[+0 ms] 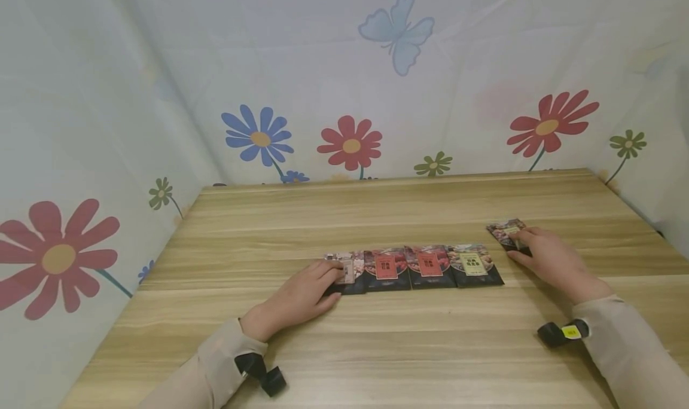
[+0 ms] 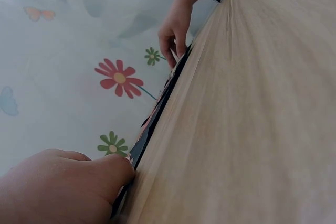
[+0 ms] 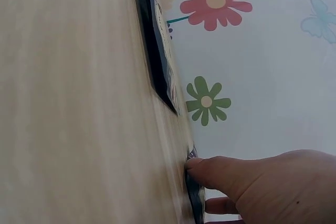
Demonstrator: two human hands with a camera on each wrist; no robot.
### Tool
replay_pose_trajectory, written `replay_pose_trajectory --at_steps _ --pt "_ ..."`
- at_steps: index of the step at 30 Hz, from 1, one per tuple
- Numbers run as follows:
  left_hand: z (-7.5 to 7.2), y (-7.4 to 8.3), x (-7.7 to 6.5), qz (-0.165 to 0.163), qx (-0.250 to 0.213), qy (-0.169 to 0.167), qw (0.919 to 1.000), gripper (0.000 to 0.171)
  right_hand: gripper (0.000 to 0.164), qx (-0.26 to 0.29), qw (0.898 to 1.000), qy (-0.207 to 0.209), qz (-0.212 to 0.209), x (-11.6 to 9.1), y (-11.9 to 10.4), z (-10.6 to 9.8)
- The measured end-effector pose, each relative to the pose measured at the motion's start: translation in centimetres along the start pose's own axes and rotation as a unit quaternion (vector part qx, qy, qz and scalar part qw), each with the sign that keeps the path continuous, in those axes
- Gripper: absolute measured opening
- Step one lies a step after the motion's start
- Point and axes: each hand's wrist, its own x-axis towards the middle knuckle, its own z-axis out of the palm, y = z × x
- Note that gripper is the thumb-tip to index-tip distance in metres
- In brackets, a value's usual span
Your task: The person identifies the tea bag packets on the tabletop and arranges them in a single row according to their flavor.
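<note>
Four flat food packets lie edge to edge in a row on the wooden table [image 1: 409, 349]. My left hand [image 1: 301, 292] rests on the leftmost packet [image 1: 352, 286], fingers over its pale label and thumb by its near edge. Beside that come two packets with red labels, the left one [image 1: 386, 268] and the right one [image 1: 429, 266], then a packet with a yellow-green label [image 1: 475, 265]. Farther right, my right hand [image 1: 554, 259] pinches a separate dark packet [image 1: 500, 231], which sits at an angle and is partly hidden by the fingers. In the right wrist view the thumb [image 3: 215, 174] meets this packet's edge.
A white curtain [image 1: 301, 56] printed with flowers and a butterfly hangs behind the table and along its sides. Black wrist cameras are strapped over both sleeves, the left camera [image 1: 273, 380] and the right camera [image 1: 551, 334].
</note>
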Motion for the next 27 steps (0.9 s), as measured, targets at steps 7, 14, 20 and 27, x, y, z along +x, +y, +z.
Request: replay_pose_trajectory --at_steps 7,14,20,27 --pt "0.0 0.0 0.0 -0.003 -0.003 -0.002 1.0000 0.035 0.050 -0.005 1.000 -0.004 0.009 -0.1 -0.3 -0.2" --pt "0.2 -0.1 0.0 -0.004 0.005 -0.001 1.0000 0.034 0.049 -0.014 1.000 -0.011 0.008 -0.2 -0.6 -0.5" --pt "0.2 -0.1 0.0 -0.005 0.006 -0.002 1.0000 0.036 0.044 -0.024 1.000 -0.010 -0.002 -0.3 -0.8 -0.7" --pt "0.3 -0.2 0.0 -0.008 0.007 -0.008 0.9999 0.036 0.043 -0.029 0.999 -0.019 -0.002 -0.3 -1.1 -1.0"
